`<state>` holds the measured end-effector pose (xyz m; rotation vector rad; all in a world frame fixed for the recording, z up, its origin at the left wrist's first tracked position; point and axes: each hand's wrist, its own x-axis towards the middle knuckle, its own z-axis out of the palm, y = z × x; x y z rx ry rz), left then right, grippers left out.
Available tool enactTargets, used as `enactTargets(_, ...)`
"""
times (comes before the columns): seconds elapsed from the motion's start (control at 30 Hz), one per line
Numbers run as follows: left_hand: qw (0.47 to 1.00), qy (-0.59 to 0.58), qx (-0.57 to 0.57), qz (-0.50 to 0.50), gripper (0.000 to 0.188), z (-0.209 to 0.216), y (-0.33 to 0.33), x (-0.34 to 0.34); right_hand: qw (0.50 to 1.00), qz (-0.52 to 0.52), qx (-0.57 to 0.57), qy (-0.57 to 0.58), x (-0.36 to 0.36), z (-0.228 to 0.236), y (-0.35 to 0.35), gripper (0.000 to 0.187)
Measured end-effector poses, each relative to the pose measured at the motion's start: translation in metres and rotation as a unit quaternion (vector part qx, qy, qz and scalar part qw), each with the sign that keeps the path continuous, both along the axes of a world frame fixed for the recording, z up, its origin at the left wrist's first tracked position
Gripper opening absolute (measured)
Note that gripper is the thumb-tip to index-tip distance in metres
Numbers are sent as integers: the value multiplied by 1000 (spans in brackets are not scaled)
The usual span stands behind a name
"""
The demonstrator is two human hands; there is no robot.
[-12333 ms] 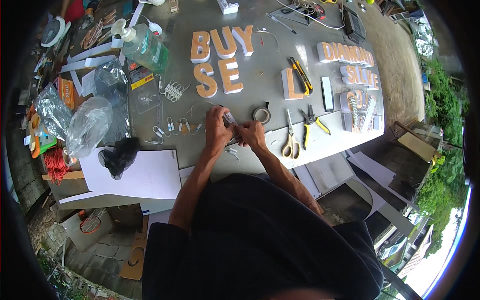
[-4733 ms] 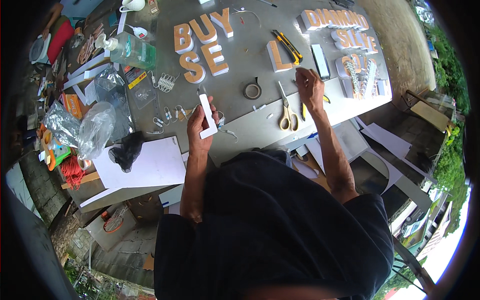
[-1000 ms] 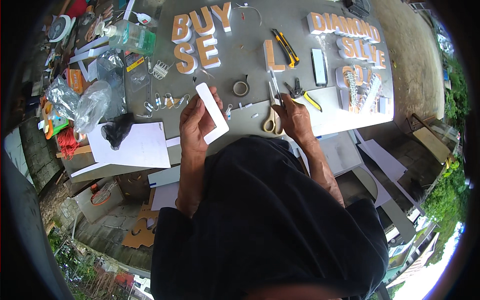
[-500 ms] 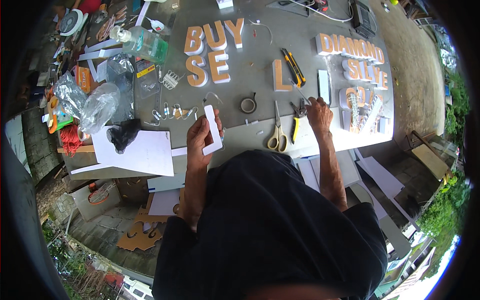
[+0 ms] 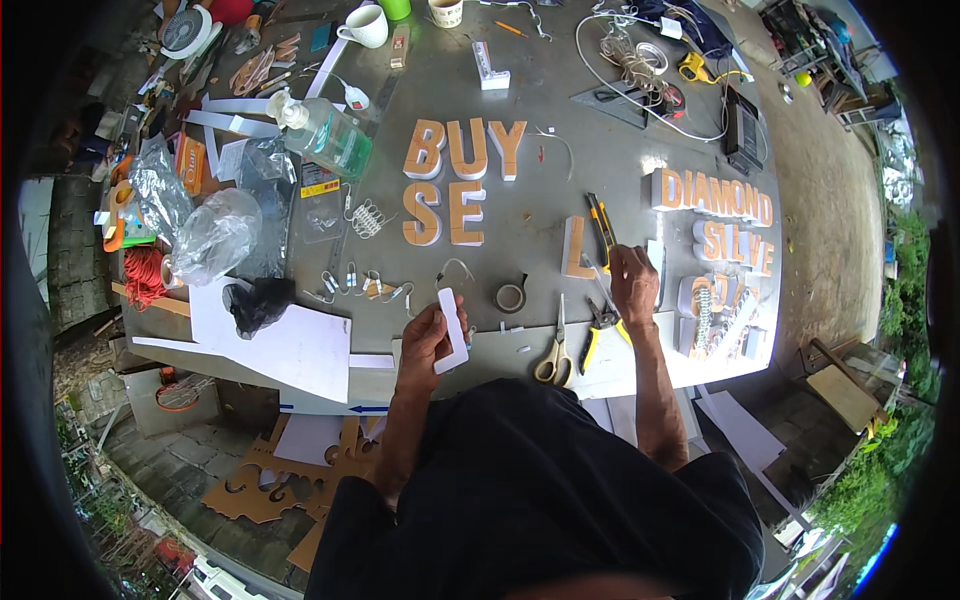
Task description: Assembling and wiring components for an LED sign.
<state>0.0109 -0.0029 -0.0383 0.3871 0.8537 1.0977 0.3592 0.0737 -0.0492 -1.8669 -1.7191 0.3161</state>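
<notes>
One white L-shaped piece (image 5: 455,335) sits in the left hand (image 5: 424,342), its long bar pinched narrowly with the thumb along the left edge and fingertips showing past the right. The short foot of the piece points left, below the thumb.

The left forearm (image 5: 400,425) rises from the lower edge, bringing the hand up before the dark shirt (image 5: 540,480). The right forearm (image 5: 658,400) stretches farther out over the gray worktable (image 5: 555,90), the right hand (image 5: 635,282) back up, its fingers bent and bunched close together beside a slim pale tool (image 5: 602,288); whether they grip it cannot be told.

Near the table's close edge lie scissors (image 5: 557,344), with yellow-handled pliers (image 5: 604,318) between them and the right hand. A crumpled black cloth (image 5: 258,306) rests on a white sheet (image 5: 305,350) at left. A roll of dark tape (image 5: 520,305) lies between the hands, and a yellow-and-black cutter (image 5: 599,222) lies just beyond the right fingertips.

At left, a clear plastic bag (image 5: 218,235) lies near an orange box (image 5: 190,162), the contents of both unclear. Beyond, a pump bottle (image 5: 338,145) holds green liquid, left of brown-faced block letters (image 5: 466,150). Farthest back stand a white mug (image 5: 368,28), a green cup (image 5: 396,8) and a beige cup (image 5: 446,13), their insides too small to read.
</notes>
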Motion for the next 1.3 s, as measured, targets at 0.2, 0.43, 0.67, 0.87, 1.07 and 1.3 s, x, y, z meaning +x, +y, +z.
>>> enactTargets(0.2, 996, 51, -65, -27, 37, 4, 5, 4, 984, 152, 94, 16, -11, 1, 187, 13)
enactTargets(0.43, 991, 44, -117, -38, 34, -6, 8, -1, 969, 194, 82, -131, -46, -60, 436, 31)
enactTargets(0.67, 981, 31, -190, 0, 35, 4, 18, -2, 975, 160, 48, -144, -89, -126, 553, 31)
enactTargets(0.87, 983, -1, -185, -5, 37, 4, 27, -1, 995, 7, -66, -73, -61, -180, 598, 37)
enactTargets(1.07, 991, -5, -133, 32, 40, 6, 22, 8, 984, 133, -12, 117, -78, -91, 450, 34)
enactTargets(1.3, 998, -45, -15, 28, 47, 23, 53, 19, 721, 162, -98, 666, -92, 68, 158, 37)
